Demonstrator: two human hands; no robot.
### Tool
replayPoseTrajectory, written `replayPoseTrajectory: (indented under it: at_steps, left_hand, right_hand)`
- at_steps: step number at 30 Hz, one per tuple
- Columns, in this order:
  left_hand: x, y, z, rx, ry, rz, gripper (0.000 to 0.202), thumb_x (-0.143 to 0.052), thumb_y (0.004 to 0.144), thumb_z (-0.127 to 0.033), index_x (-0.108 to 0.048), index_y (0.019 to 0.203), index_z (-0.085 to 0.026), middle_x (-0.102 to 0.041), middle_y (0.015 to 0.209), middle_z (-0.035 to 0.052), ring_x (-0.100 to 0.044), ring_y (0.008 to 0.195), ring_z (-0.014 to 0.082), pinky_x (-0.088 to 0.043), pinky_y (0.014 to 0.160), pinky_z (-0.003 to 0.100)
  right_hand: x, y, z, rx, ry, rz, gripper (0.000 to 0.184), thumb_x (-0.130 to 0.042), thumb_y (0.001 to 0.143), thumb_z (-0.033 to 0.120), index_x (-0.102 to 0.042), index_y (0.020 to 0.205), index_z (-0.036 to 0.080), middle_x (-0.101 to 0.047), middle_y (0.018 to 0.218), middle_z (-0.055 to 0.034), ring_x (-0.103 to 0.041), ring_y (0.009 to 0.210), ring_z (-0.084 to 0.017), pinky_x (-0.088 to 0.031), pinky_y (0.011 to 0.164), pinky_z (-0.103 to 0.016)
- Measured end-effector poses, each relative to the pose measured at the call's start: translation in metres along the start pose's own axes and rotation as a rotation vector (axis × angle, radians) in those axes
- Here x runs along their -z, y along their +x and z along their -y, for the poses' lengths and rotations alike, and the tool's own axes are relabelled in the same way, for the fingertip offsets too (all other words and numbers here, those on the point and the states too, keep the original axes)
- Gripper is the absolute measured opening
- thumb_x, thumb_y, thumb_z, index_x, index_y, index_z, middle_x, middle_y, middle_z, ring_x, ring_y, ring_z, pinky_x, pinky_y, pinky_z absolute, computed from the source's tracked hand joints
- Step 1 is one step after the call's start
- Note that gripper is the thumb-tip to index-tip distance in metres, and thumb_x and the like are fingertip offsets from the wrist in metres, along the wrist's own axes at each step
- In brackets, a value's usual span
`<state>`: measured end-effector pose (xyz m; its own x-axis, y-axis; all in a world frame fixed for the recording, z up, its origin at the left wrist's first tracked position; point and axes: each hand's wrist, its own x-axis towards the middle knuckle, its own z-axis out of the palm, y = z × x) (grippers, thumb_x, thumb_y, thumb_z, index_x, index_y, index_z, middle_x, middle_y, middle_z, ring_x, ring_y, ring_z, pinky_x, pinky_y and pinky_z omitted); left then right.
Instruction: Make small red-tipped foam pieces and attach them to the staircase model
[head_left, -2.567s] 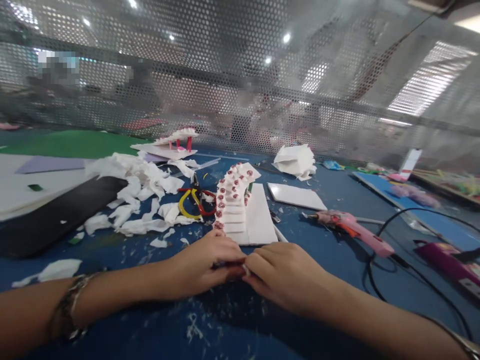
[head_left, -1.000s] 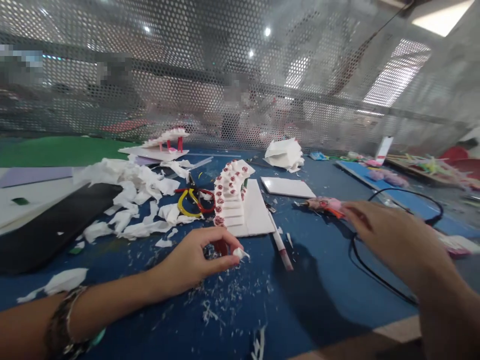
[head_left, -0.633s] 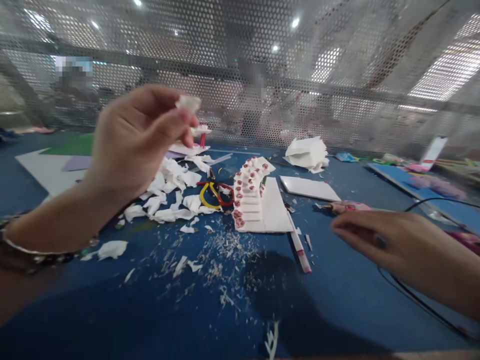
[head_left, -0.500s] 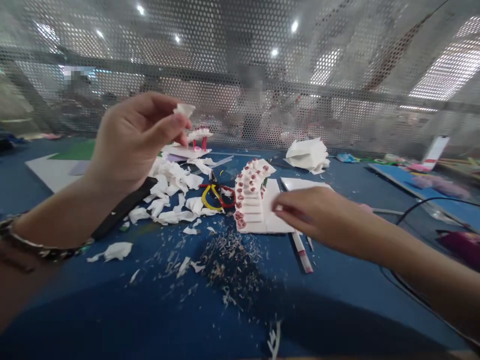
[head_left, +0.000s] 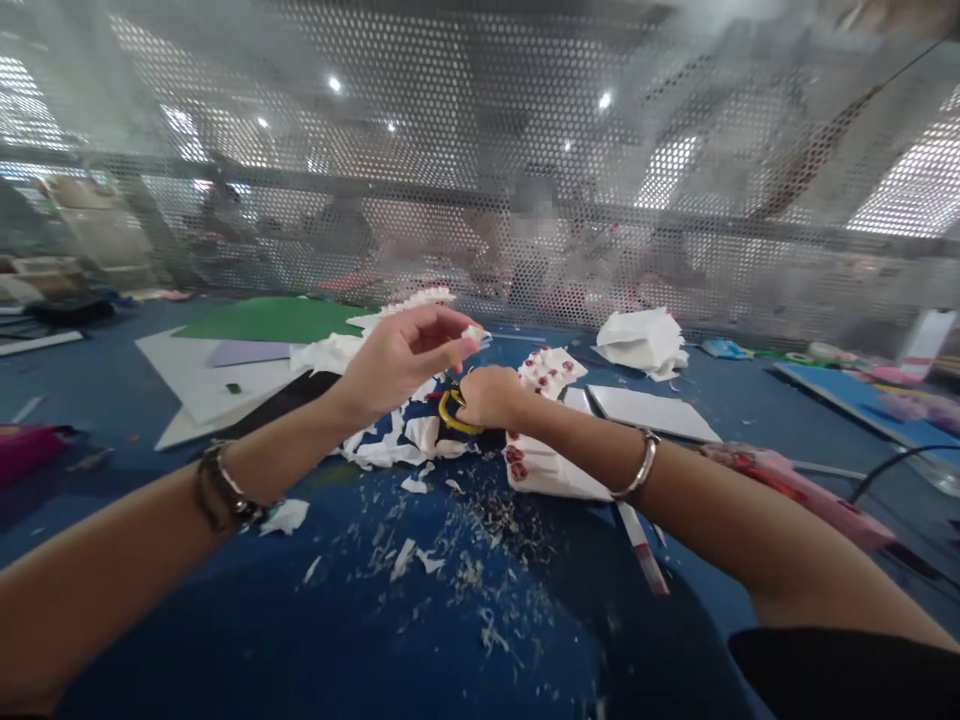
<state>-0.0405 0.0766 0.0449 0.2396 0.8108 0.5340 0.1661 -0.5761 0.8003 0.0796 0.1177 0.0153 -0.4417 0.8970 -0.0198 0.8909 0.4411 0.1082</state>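
My left hand (head_left: 401,355) is raised over the blue table (head_left: 360,620) and pinches a small white foam piece (head_left: 474,333) between thumb and fingertips. My right hand (head_left: 489,397) reaches across the white foam stair model with red-dotted steps (head_left: 541,420) and closes on the yellow-handled scissors (head_left: 448,410), whose red handle is hidden behind the hand. A pile of white foam scraps (head_left: 390,440) lies just under both hands.
A pink glue gun (head_left: 787,480) with a black cord lies to the right. A red-tipped pen (head_left: 641,545) lies near the model. White foam sheets (head_left: 651,410), a crumpled white wad (head_left: 643,343), green and white boards (head_left: 262,325) and foam shavings (head_left: 465,560) cover the table. Perforated metal screen behind.
My right hand has moved left across the stair model onto the scissors. My left hand, still pinching the foam piece, has come down and toward the middle. The view has shifted right.
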Motion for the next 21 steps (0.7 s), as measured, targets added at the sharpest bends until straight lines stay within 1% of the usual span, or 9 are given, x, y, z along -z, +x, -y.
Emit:
replayPoseTrajectory:
  at_steps: [2,5,7,9,10,12,15,17,21]
  left_hand:
    - [-0.002,-0.001,0.002,0.025,-0.014,0.014,0.011,-0.058,0.068,-0.023,-0.059,0.076,-0.016,-0.058,0.057,-0.0023,-0.052,0.051,0.0065,-0.042,0.05,0.017]
    - [-0.002,-0.001,0.004,0.007,-0.052,0.01,0.013,-0.057,0.068,-0.024,-0.059,0.077,-0.015,-0.059,0.057,-0.002,-0.052,0.051,0.0067,-0.042,0.051,0.017]
    - [-0.001,-0.002,0.003,-0.014,-0.059,0.005,0.013,-0.057,0.068,-0.024,-0.058,0.077,-0.015,-0.058,0.058,-0.002,-0.051,0.05,0.0062,-0.042,0.05,0.017]
    - [-0.002,-0.004,-0.001,-0.018,-0.056,0.009,0.01,-0.057,0.069,-0.024,-0.058,0.074,-0.015,-0.059,0.058,-0.0019,-0.05,0.049,0.0057,-0.041,0.05,0.017]
    - [-0.003,-0.005,-0.003,-0.015,-0.059,0.01,0.009,-0.056,0.069,-0.023,-0.057,0.072,-0.015,-0.059,0.059,-0.0018,-0.05,0.049,0.0054,-0.041,0.049,0.016]
    - [-0.006,-0.007,-0.007,0.007,-0.074,0.011,0.007,-0.055,0.07,-0.021,-0.057,0.069,-0.015,-0.059,0.061,-0.0018,-0.049,0.049,0.0048,-0.04,0.049,0.016]
    - [-0.01,-0.01,-0.011,0.058,-0.113,0.026,0.006,-0.055,0.071,-0.02,-0.056,0.067,-0.015,-0.058,0.059,-0.0029,-0.047,0.047,0.004,-0.039,0.048,0.015]
    - [-0.012,-0.013,-0.011,0.086,-0.141,0.022,0.007,-0.055,0.071,-0.021,-0.057,0.067,-0.016,-0.058,0.059,-0.0032,-0.046,0.047,0.004,-0.039,0.048,0.015]
    - [-0.015,-0.017,-0.009,0.115,-0.197,-0.024,0.012,-0.056,0.072,-0.027,-0.061,0.07,-0.017,-0.061,0.064,-0.0011,-0.047,0.051,0.0048,-0.039,0.051,0.016]
  right_hand:
    - [0.006,-0.002,-0.005,-0.015,0.043,-0.034,0.031,-0.05,0.068,0.033,-0.064,0.083,0.01,-0.064,0.083,-0.0165,-0.059,0.074,-0.025,-0.039,0.055,-0.029]
    - [0.019,-0.009,-0.015,-0.018,0.131,-0.101,0.031,-0.044,0.071,0.037,-0.061,0.075,0.012,-0.063,0.073,-0.0108,-0.056,0.065,-0.018,-0.035,0.05,-0.025]
    - [0.028,-0.02,-0.024,-0.017,0.186,-0.149,0.03,-0.039,0.074,0.036,-0.058,0.072,0.013,-0.06,0.067,-0.0071,-0.053,0.059,-0.014,-0.032,0.048,-0.024]
    - [0.032,-0.036,-0.032,-0.013,0.245,-0.193,0.023,-0.038,0.075,0.031,-0.053,0.074,0.014,-0.058,0.067,-0.0041,-0.049,0.057,-0.011,-0.032,0.047,-0.022]
    - [0.032,-0.045,-0.036,0.003,0.292,-0.201,0.017,-0.04,0.074,0.028,-0.051,0.074,0.015,-0.057,0.067,-0.0024,-0.048,0.056,-0.009,-0.032,0.047,-0.021]
    - [0.028,-0.064,-0.041,0.051,0.553,-0.234,0.012,-0.043,0.073,0.027,-0.047,0.07,0.015,-0.054,0.065,-0.0015,-0.047,0.055,-0.009,-0.034,0.049,-0.022]
    - [0.02,-0.09,-0.042,0.097,0.786,-0.306,0.022,-0.037,0.079,0.035,-0.043,0.068,0.017,-0.048,0.06,0.0006,-0.044,0.054,-0.009,-0.035,0.05,-0.023]
    - [0.016,-0.105,-0.039,0.094,0.797,-0.319,0.027,-0.035,0.081,0.039,-0.041,0.064,0.018,-0.045,0.059,0.0012,-0.042,0.053,-0.009,-0.035,0.048,-0.023]
    - [0.014,-0.119,-0.032,0.16,0.749,-0.385,0.023,-0.037,0.08,0.035,-0.04,0.065,0.018,-0.044,0.06,0.0013,-0.039,0.052,-0.008,-0.033,0.046,-0.021]
